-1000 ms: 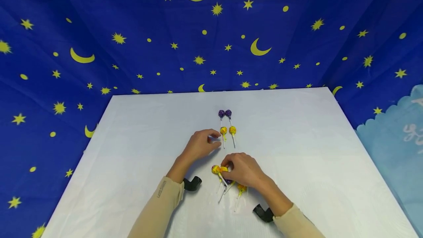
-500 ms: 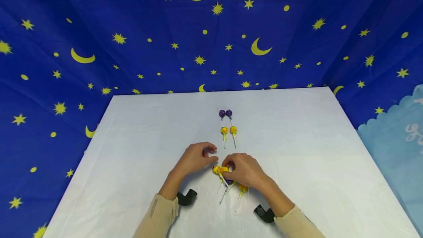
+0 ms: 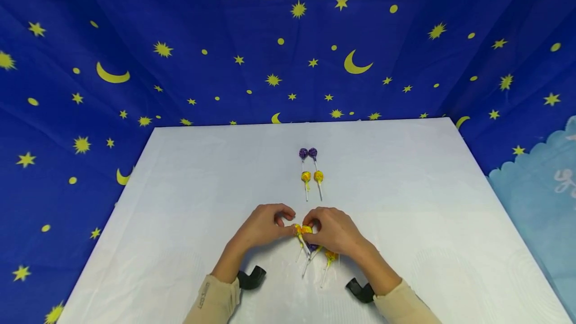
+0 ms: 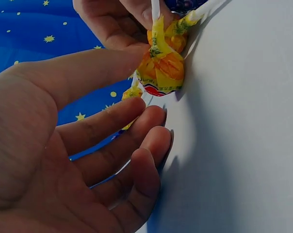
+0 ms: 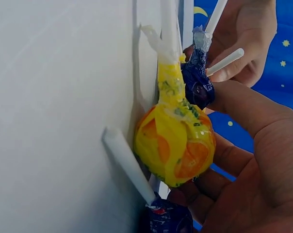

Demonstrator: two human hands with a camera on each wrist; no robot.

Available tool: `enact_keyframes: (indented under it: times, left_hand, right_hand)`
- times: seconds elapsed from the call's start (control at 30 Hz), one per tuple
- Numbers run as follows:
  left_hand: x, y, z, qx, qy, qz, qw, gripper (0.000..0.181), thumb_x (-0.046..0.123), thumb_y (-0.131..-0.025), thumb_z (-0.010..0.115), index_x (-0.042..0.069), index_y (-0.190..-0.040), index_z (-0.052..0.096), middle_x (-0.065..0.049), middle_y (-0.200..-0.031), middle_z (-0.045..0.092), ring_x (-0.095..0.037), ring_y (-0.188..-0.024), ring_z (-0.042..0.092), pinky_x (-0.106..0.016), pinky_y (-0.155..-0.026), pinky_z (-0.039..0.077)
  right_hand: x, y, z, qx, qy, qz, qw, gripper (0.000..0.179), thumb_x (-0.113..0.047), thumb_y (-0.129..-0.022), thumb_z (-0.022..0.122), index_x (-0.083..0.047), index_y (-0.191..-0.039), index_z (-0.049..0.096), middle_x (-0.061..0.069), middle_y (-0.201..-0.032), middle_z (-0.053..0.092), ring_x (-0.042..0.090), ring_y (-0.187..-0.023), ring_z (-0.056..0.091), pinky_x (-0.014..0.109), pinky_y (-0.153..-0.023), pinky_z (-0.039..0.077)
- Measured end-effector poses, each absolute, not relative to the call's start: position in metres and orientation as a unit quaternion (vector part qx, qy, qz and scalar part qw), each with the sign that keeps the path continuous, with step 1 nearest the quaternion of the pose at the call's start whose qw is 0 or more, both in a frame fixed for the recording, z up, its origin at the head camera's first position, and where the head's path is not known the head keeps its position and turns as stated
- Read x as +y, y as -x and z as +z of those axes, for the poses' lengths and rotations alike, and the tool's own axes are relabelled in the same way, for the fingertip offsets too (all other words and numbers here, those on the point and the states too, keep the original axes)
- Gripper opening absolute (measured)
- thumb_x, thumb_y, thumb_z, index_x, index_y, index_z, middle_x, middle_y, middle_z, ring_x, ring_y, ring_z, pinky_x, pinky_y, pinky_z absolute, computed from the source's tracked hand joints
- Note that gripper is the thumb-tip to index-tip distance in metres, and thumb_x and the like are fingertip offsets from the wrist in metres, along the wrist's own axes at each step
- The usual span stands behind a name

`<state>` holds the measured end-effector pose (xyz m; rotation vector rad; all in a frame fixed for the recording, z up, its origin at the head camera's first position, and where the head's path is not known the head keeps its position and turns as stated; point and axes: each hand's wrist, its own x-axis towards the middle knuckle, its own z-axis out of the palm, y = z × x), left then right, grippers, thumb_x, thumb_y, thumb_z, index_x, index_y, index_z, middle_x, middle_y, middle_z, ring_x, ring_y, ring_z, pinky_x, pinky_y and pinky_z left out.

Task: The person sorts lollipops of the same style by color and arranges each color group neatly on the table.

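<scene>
A pile of wrapped lollipops lies between my two hands on the white table. My left hand is spread beside it, its thumb against a yellow lollipop and the other fingers apart from it. Thumb and forefinger of my right hand pinch another yellow lollipop, right beside the first. Under the right hand sit a partly hidden purple lollipop and a further yellow lollipop. The right wrist view has a yellow lollipop close up, with purple lollipops around it.
Farther back on the white table, two purple lollipops lie side by side, with two yellow lollipops in front. Black curved pieces show at both wrists. A blue star-and-moon cloth hangs behind.
My left hand has come back from the yellow lollipops in the rows to the pile, and its thumb now meets a yellow lollipop there. My right hand has stayed in place.
</scene>
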<state>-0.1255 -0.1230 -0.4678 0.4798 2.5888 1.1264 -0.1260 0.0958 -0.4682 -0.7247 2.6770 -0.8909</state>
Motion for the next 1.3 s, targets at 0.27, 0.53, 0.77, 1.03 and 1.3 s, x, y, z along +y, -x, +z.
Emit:
enact_keyframes:
  times: [0.27, 0.53, 0.77, 1.03, 1.3]
  left_hand:
    - [-0.120, 0.124, -0.468, 0.895, -0.180, 0.387, 0.134, 0.019, 0.028, -0.083, 0.076, 0.017, -0.099, 0.072, 0.012, -0.082, 0.062, -0.006, -0.066, 0.055, -0.027, -0.060, 0.045]
    - [-0.120, 0.124, -0.467, 0.893, -0.192, 0.381, 0.141, 0.014, 0.025, -0.084, 0.075, 0.019, -0.096, 0.073, 0.013, -0.076, 0.060, -0.006, -0.065, 0.054, -0.027, -0.060, 0.045]
    - [-0.120, 0.125, -0.466, 0.892, -0.182, 0.383, 0.156, 0.015, 0.024, -0.082, 0.075, 0.020, -0.096, 0.072, 0.011, -0.074, 0.060, -0.007, -0.064, 0.053, -0.029, -0.060, 0.044]
    - [-0.121, 0.124, -0.469, 0.891, -0.176, 0.386, 0.159, 0.015, 0.024, -0.081, 0.075, 0.023, -0.095, 0.072, 0.009, -0.074, 0.060, -0.008, -0.063, 0.053, -0.028, -0.058, 0.043]
    - [-0.120, 0.123, -0.470, 0.889, -0.175, 0.392, 0.159, 0.015, 0.025, -0.081, 0.076, 0.022, -0.095, 0.071, 0.009, -0.073, 0.059, -0.009, -0.063, 0.052, -0.028, -0.058, 0.042]
  right_hand:
    - [0.096, 0.126, -0.465, 0.920, 0.244, -0.287, 0.109, 0.020, -0.034, -0.076, 0.079, -0.021, -0.089, 0.070, -0.011, -0.074, 0.058, 0.005, -0.064, 0.049, 0.030, -0.061, 0.041]
    - [0.096, 0.126, -0.464, 0.924, 0.228, -0.287, 0.115, 0.023, -0.034, -0.075, 0.079, -0.019, -0.090, 0.070, -0.011, -0.073, 0.057, 0.007, -0.063, 0.049, 0.031, -0.059, 0.040]
    - [0.096, 0.127, -0.463, 0.925, 0.214, -0.294, 0.108, 0.022, -0.033, -0.075, 0.078, -0.020, -0.090, 0.069, -0.011, -0.077, 0.058, 0.007, -0.063, 0.049, 0.030, -0.059, 0.040]
    - [0.100, 0.130, -0.459, 0.923, 0.179, -0.327, 0.092, 0.019, -0.029, -0.074, 0.078, -0.023, -0.090, 0.069, -0.012, -0.081, 0.058, 0.008, -0.064, 0.050, 0.031, -0.059, 0.042]
    - [0.102, 0.134, -0.456, 0.918, 0.173, -0.352, 0.063, 0.019, -0.025, -0.077, 0.077, -0.022, -0.095, 0.070, -0.010, -0.082, 0.059, 0.007, -0.062, 0.050, 0.029, -0.055, 0.042]
